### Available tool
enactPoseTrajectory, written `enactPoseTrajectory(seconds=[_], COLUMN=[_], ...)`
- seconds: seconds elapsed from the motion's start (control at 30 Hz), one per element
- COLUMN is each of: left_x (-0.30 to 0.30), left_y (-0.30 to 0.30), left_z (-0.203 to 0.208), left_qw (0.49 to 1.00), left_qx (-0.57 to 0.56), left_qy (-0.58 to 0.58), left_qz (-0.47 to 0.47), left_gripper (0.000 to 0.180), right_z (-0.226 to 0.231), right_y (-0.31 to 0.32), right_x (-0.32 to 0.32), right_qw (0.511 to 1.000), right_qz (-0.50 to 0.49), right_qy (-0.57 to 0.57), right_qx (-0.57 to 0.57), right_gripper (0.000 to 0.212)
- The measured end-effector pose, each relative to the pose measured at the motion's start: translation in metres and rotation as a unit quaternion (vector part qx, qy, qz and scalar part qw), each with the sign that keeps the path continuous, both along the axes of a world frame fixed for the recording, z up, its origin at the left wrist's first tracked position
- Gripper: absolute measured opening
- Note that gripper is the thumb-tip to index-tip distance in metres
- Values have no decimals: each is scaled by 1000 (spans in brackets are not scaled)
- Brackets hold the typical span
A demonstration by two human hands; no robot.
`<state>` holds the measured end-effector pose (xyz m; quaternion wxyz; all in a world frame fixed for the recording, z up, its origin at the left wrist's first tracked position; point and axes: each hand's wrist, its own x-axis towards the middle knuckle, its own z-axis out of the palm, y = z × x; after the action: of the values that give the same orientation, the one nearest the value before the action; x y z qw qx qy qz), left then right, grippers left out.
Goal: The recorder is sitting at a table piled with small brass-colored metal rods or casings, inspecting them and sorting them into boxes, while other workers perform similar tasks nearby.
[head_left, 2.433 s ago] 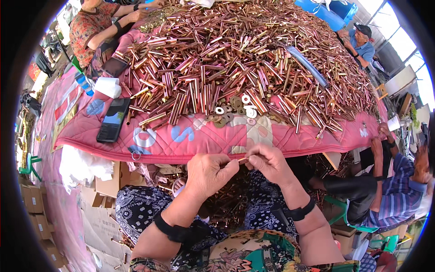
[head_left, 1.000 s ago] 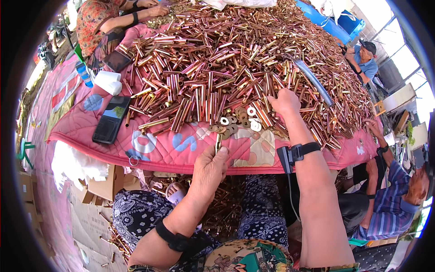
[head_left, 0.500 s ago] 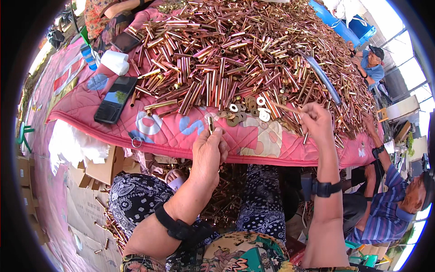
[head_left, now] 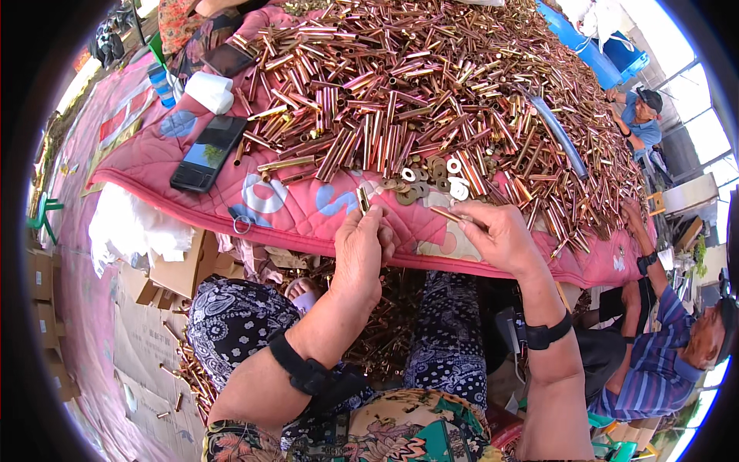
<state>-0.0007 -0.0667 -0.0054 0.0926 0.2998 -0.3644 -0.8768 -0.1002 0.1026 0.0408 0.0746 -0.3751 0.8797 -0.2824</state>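
My left hand [head_left: 360,250] is closed around a short metal piece, whose shiny end [head_left: 364,202] sticks up past the thumb; most of it is hidden in the fingers. Between thumb and fingers, my right hand [head_left: 499,237] pinches a thin copper-coloured metal tube [head_left: 446,215] that points left toward the other hand. The two hands are apart, both over the near edge of a pink quilt [head_left: 300,223]. Just beyond them lie brass-coloured washers [head_left: 420,189] and white washers [head_left: 459,188]. A large heap of metal tubes [head_left: 416,85] spreads behind these.
A black phone [head_left: 208,154] and a white roll [head_left: 209,92] lie on the quilt at left. A curved grey-blue strip [head_left: 558,137] rests on the heap. A co-worker in a striped shirt [head_left: 647,377] sits at right, another person [head_left: 640,115] farther back. Cartons [head_left: 181,266] stand below left.
My right hand has come down and left with the tube, nearer my left hand. My left hand still grips its piece. The whole view has shifted slightly.
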Motion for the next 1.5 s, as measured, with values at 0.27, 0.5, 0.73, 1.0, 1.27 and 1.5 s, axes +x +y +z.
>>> enactPoseTrajectory(seconds=[0.27, 0.5, 0.73, 1.0, 1.27, 1.5], left_x=[0, 5, 3, 1, 1, -4], left_y=[-2, -4, 2, 3, 0, -2], left_z=[2, 4, 4, 6, 7, 9], left_qw=[1000, 1000, 999, 1000, 1000, 998], left_qx=[14, -13, -25, -14, -15, 34], left_qy=[1, -2, 13, 13, -1, 30], left_qz=[-2, -16, -19, -20, -27, 41], left_gripper=[17, 25, 27, 22, 24, 25], right_z=[1, 25, 21, 5, 4, 12], right_y=[-41, -15, -45, 4, 5, -10], right_x=[1, -6, -31, -19, -17, 24], right_qw=[969, 938, 891, 964, 994, 981], right_qz=[29, 74, 160, 113, 54, 59], right_qy=[165, 156, 135, -10, -82, -178], right_qx=[180, 300, 403, 241, 37, -50], right_gripper=[11, 13, 22, 42, 34, 31])
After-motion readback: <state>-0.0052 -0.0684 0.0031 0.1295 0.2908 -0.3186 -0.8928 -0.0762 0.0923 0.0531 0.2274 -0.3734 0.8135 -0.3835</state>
